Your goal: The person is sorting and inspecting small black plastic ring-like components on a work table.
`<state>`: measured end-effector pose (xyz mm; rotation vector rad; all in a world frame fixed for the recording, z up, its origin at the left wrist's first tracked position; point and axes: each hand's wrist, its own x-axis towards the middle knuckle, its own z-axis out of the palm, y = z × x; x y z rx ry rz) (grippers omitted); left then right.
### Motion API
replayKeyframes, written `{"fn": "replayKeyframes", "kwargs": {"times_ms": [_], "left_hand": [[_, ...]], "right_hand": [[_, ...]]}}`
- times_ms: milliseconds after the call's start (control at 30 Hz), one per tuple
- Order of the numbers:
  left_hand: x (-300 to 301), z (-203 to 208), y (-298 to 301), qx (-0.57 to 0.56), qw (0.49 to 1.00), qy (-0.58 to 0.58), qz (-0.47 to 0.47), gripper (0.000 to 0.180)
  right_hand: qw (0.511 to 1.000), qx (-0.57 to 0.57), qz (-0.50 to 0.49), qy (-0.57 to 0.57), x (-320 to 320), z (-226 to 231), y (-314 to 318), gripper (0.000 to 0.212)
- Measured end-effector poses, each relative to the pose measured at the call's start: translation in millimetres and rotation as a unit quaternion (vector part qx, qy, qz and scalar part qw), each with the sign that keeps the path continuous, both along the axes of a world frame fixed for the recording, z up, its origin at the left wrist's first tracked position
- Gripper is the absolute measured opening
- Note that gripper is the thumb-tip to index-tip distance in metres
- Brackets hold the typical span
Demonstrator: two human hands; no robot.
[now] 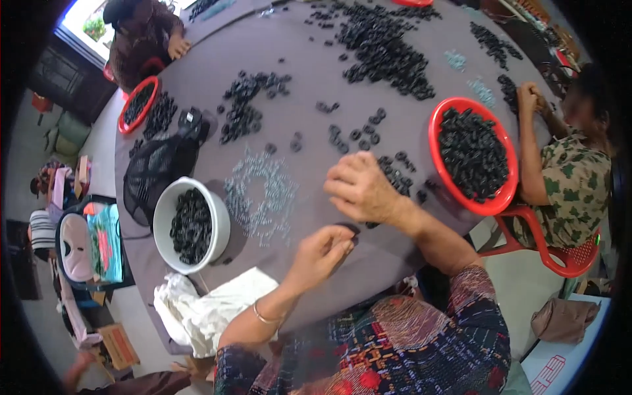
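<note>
Grey-covered table (306, 76). Loose black ring-shaped parts (395, 174) lie just right of the right hand (361, 187), the nearer one; its fingers curl, contents hidden. Left hand (322, 255): thumb and fingertips nearly together, hold unclear. Parts' long axis unreadable.

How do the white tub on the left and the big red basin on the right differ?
Colour: the white tub is plain white, while the red basin is bright red.
Size and shape: the basin looks wider with a broad rim; the tub looks narrower and shows a tall outer wall.
Place: the tub is beside the black mesh cap, the basin by the table's right edge.
Both are round and hold many small black pieces.
</note>
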<state>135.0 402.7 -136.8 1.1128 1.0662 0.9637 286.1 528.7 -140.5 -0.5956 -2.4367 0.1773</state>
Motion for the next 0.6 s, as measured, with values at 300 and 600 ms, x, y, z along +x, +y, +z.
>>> {"fn": "replayKeyframes", "kwargs": {"times_ms": [300,600], "left_hand": [[-1,-8,-4,-0.001,1.0,-0.024,0.002,0.012],[-4,-5,10,0.155,0.985,0.079,-0.014,0.009]], "right_hand": [[0.967,0.043,-0.11,0.227,4,11,4,0.051],[0.989,0.049,-0.061,0.125,-1,10,8,0.038]]}}
